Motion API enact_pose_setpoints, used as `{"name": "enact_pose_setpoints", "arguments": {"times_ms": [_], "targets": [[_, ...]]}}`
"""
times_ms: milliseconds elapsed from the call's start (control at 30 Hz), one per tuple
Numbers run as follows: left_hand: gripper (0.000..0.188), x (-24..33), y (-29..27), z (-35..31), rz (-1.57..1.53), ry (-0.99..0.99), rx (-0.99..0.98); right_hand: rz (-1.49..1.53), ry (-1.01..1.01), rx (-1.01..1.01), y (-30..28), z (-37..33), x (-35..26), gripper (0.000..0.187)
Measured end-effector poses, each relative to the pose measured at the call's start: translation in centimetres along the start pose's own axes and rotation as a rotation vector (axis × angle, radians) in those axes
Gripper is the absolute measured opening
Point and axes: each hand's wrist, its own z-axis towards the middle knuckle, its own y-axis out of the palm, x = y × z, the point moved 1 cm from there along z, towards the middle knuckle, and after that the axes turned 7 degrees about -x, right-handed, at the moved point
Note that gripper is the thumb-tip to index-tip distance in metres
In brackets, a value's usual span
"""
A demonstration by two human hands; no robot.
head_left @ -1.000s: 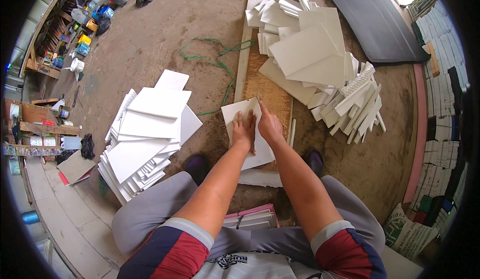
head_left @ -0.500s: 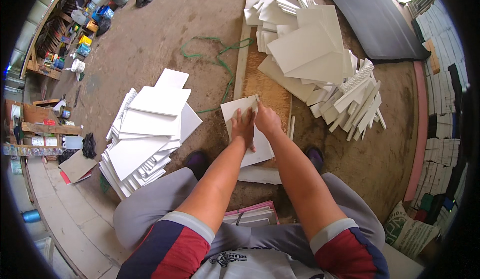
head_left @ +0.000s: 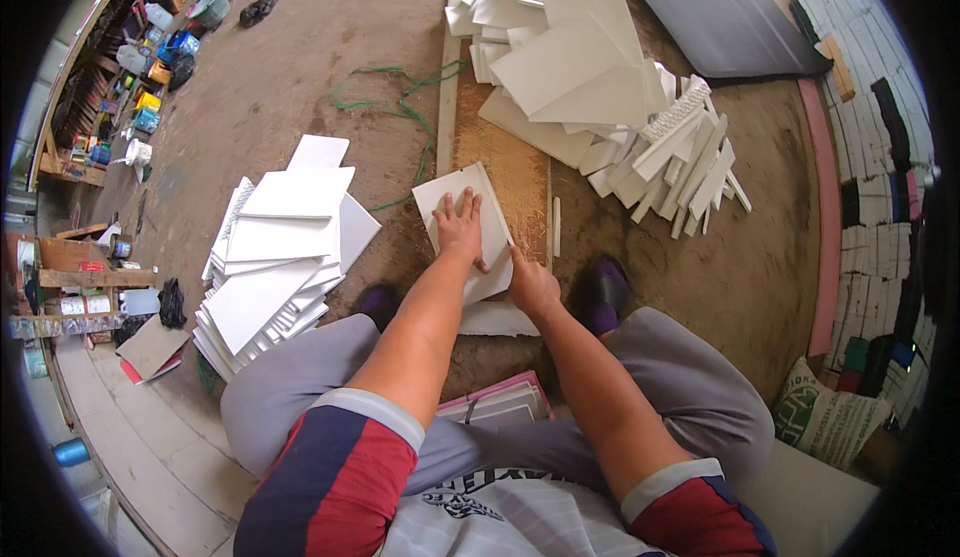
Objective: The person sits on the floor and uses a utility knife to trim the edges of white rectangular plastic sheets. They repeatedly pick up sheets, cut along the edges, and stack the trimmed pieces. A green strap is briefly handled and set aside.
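Bare brown workshop floor [head_left: 300, 77] here, with a long brown wooden board [head_left: 500, 147] lying on it. A flat white four-sided panel [head_left: 492, 225] sits on the near part of that board, a bit askew. Left hand [head_left: 460, 232] is pressed flat on it, fingers spread, not grasping anything. Right hand [head_left: 533, 282] is curled up at the panel's right edge; can't tell if it's gripping something. Messy stack of white panels [head_left: 280, 247] off to the left, pile of off-white offcuts [head_left: 590, 77] beyond the board's right side.
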Motion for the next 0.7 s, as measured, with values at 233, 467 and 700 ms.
{"name": "enact_pose_setpoints", "arguments": {"times_ms": [233, 467, 700], "targets": [[0.165, 0.3, 0.3, 0.1, -0.001, -0.024, 0.015, 0.019, 0.041, -0.050, 3.3, -4.4, 3.1, 0.061], [0.165, 0.7, 0.4, 0.5, -0.020, -0.042, -0.013, 0.019, 0.073, -0.120, 3.6, -7.6, 4.0, 0.063], [0.165, 0.4, 0.2, 0.4, -0.024, -0.006, -0.015, 0.024, 0.071, -0.097, 2.0, -6.6, 5.2, 0.055]]}}
